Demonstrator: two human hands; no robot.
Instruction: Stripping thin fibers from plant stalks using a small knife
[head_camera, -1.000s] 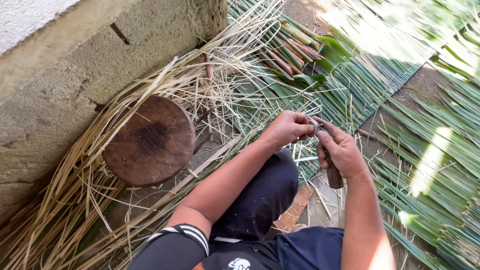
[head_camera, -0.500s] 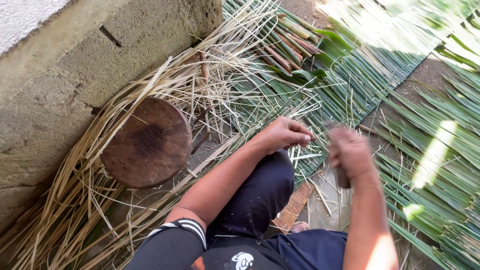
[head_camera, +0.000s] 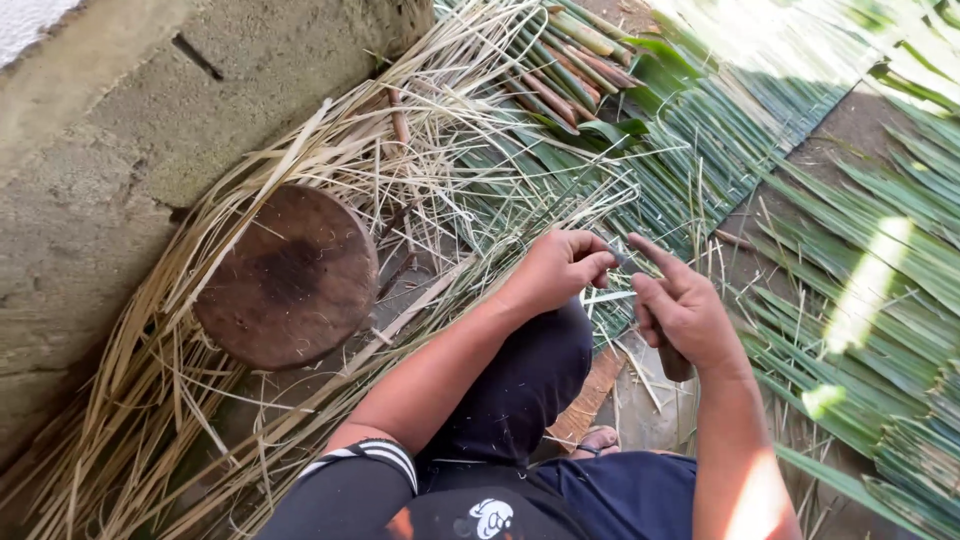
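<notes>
At the far left stands a rough concrete wall, and it closes that whole side. Against its foot lies a thick heap of dry straw-coloured leaf strips, which run mostly from lower left to upper right. On this heap rests a round dark wooden block, lying flat with its worn top facing up.

In the middle, the left hand is curled into a narrow fist, with the fingertips pinched on a thin pale leaf strip. The strip lies almost level between the two hands, and its long axis goes left to right. It is above the person's dark trouser knee.

Just beside it, the right hand is closed on a dark knife handle that points down; the forefinger is stretched up and to the left, toward the strip. I cannot tell where the blade sits, because the fingers hide it.

Behind the hands lie green palm fronds with reddish-brown stalks, pointing up and left. To the right, more green leaflets cover the ground in rows. A little bare ground shows between the rows, and it is the only open room.
</notes>
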